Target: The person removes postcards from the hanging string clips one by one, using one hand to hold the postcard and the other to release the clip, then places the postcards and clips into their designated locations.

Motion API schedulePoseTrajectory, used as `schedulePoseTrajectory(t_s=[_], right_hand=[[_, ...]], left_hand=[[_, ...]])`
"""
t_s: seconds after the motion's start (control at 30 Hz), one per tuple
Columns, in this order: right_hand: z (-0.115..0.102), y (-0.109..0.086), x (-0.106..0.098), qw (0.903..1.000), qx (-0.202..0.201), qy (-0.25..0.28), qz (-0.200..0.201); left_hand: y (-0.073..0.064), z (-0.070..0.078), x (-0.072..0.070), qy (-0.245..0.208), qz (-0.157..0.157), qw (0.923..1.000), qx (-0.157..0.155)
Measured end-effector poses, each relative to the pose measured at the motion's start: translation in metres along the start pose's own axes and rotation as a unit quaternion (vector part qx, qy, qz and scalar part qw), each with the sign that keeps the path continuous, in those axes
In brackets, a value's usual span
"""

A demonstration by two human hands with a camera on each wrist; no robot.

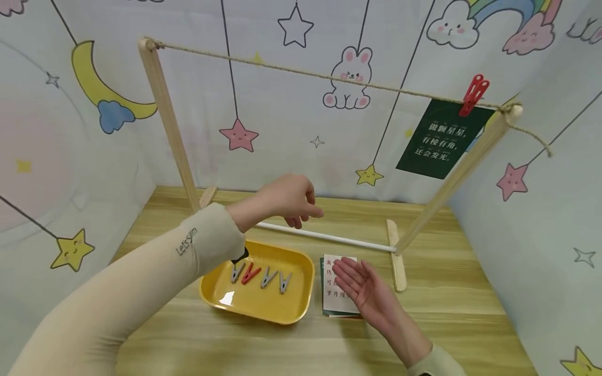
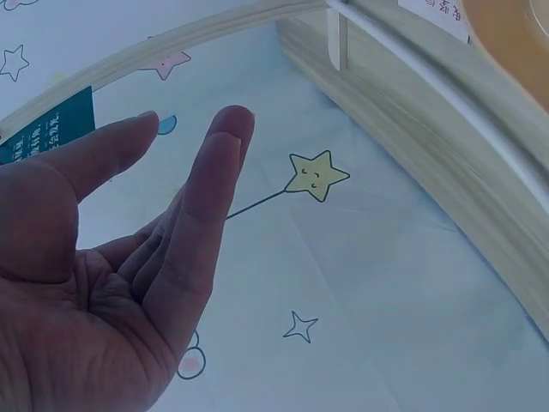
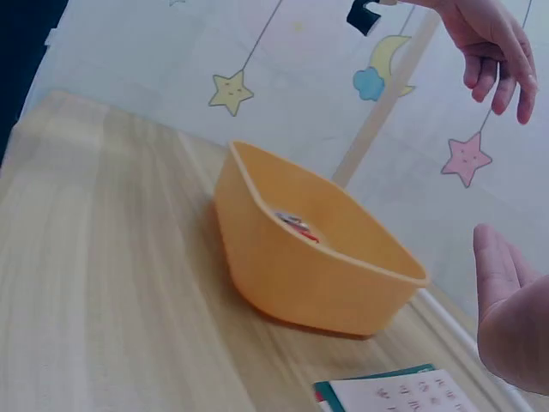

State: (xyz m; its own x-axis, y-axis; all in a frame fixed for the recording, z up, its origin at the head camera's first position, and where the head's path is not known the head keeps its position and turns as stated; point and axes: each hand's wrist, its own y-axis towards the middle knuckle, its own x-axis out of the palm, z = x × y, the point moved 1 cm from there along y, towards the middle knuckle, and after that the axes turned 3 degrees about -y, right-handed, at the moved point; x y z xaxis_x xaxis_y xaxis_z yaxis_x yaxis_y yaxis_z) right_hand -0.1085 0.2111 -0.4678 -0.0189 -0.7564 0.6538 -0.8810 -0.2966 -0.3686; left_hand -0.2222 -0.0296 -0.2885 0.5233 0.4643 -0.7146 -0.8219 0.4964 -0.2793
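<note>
My left hand (image 1: 293, 198) is raised over the far side of the yellow tray (image 1: 254, 303), fingers loosely bent and nothing between them. Palm up and fingers straight, my right hand (image 1: 371, 297) hovers at a small stack of cards and partly hides it. The top card (image 1: 338, 303) is white with red writing; green edges show beneath. Inside the tray lie several grey clothespins and one red clothespin (image 1: 251, 273). A dark green card (image 1: 432, 163) with white writing hangs near the right end of the rope (image 1: 301, 72), pinned by a red clothespin (image 1: 472, 96).
Wooden posts, left (image 1: 169, 125) and right (image 1: 458, 180), hold up the rope and stand on short wooden feet. A white rod (image 1: 329, 237) joins them low across the wooden table (image 1: 235, 347). Printed cloth walls (image 1: 291, 151) enclose the back and sides.
</note>
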Motion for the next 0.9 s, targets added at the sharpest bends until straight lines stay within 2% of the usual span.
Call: schedulePoseTrajectory(t_s=[0.2, 0.4, 0.9], right_hand=[[-0.012, 0.005, 0.008, 0.9996, -0.022, -0.009, -0.015], [-0.025, 0.008, 0.018, 0.9994, -0.032, -0.006, -0.011], [-0.048, 0.012, 0.032, 0.9992, -0.041, 0.002, -0.007]], left_hand=[[0.002, 0.017, -0.01, 0.008, 0.007, 0.9999, 0.003], [0.002, 0.035, -0.021, 0.027, 0.024, 0.9992, 0.017], [-0.001, 0.075, -0.046, 0.014, 0.04, 0.9981, 0.044]])
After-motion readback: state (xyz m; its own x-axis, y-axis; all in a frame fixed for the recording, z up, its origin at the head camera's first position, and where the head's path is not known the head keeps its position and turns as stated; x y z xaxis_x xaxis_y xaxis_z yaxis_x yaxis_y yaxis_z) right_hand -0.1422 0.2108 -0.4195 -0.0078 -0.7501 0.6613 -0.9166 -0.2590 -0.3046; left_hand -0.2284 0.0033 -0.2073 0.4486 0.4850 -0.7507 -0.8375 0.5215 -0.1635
